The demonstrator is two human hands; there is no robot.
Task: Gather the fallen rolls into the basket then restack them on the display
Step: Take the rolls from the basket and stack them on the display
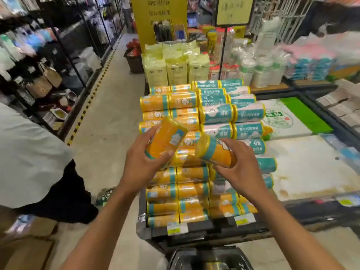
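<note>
Restacking step; my left hand (142,164) grips an orange teal-banded film-wrapped roll (165,140); my right hand (240,171) grips a second roll (215,152); next, seat both level on the display (192,190) beneath them.

The head camera looks forward and down, close over the stacked rolls (196,121) on the display

Only the two arms of the person show. The left forearm (109,221) and the right forearm (282,227), both in front of the display (192,190), are bare along all the length that is seen. The left hand (140,164) and the right hand (239,170), over the display, are bare too. The left thumbnail (170,152) is short and rounded.
</note>
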